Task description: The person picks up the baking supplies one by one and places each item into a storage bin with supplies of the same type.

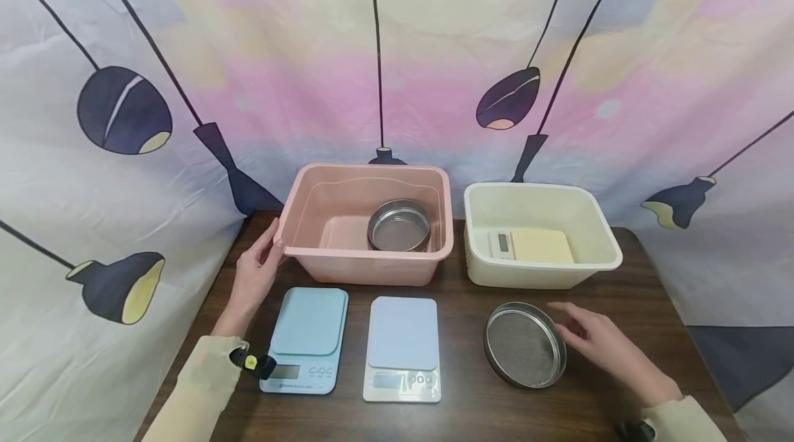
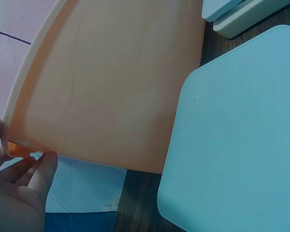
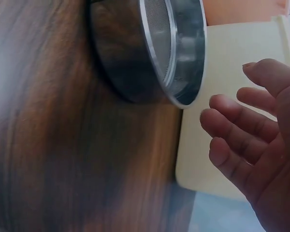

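Observation:
At the back left of the table stands a pink plastic basin [image 1: 366,266]. My left hand [image 1: 256,275] pinches its rim at the left front corner; in the left wrist view its fingers [image 2: 42,176] tuck beneath the rim. Inside the basin lies a round metal sieve [image 1: 399,226]. My right hand [image 1: 592,332] hovers beside a second metal sieve [image 1: 524,345] on the table, fingers loosely bent and holding nothing. The right wrist view shows that hand [image 3: 251,130] apart from the sieve's rim.
A cream basin [image 1: 540,276] at the back right holds a yellow kitchen scale [image 1: 542,245]. A blue scale [image 1: 308,332] and a white scale [image 1: 402,345] lie side by side in front of the pink basin. A patterned cloth [image 1: 298,69] hangs behind the table.

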### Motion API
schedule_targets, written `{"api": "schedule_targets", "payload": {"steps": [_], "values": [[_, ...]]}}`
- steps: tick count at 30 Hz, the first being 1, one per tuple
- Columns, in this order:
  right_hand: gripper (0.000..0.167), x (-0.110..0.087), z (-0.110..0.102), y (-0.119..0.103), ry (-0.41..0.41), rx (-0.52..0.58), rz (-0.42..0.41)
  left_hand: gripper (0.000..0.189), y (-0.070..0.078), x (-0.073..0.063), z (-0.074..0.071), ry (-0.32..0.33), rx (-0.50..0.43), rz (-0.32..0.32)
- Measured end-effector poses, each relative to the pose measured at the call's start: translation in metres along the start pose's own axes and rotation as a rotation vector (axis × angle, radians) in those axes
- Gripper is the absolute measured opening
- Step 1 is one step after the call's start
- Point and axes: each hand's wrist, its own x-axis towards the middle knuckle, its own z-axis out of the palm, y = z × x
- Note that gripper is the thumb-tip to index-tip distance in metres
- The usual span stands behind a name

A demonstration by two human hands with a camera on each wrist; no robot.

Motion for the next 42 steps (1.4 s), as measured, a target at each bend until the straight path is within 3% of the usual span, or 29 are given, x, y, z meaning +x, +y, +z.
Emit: {"api": "schedule_targets", "payload": {"steps": [29,42], "values": [[0.055,-0.023,0.025,0.026,-0.076,0.097,0.050,0.053,-0.005,0.002,0.000,0.005,0.002,0.017],[0.054,-0.026,0.030,0.027,-0.095,0.170,0.086,0.053,-0.001,0.000,-0.001,-0.007,-0.013,0.023]]}}
